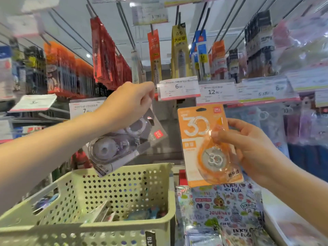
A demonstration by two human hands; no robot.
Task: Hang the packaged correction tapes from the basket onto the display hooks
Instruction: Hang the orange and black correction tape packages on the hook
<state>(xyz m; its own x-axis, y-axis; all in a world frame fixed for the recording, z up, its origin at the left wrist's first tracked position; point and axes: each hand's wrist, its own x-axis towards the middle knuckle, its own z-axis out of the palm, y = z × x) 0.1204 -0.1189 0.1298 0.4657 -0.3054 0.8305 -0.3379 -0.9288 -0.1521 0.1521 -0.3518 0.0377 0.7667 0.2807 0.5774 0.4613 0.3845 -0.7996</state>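
an orange correction tape pack is held upright at right of centre by the right hand, the thumb laid across the clear blister on its front and the fingers curled behind its right edge. a large white "30" is printed on the card, and a hang hole is cut in its top edge, just below the row of price tags. a grey correction tape pack is held to the left of it, tilted with its top corner up to the right; that upper corner is pinched by the left hand, whose fingers are curled tightly round it. the two packs are kept apart, with a gap between them. whether the grey pack is touching a hook cannot be told, as the spot is hidden by the hand.

a pale green perforated basket is seen near and below the grey pack; a few small packaged items are lying on its bottom, blurred. to the right of the basket, a printed pouch with colourful doodles is found below the orange pack. farther off, display hooks are loaded with red, orange and yellow hanging packs, and more packs are hung at far right.
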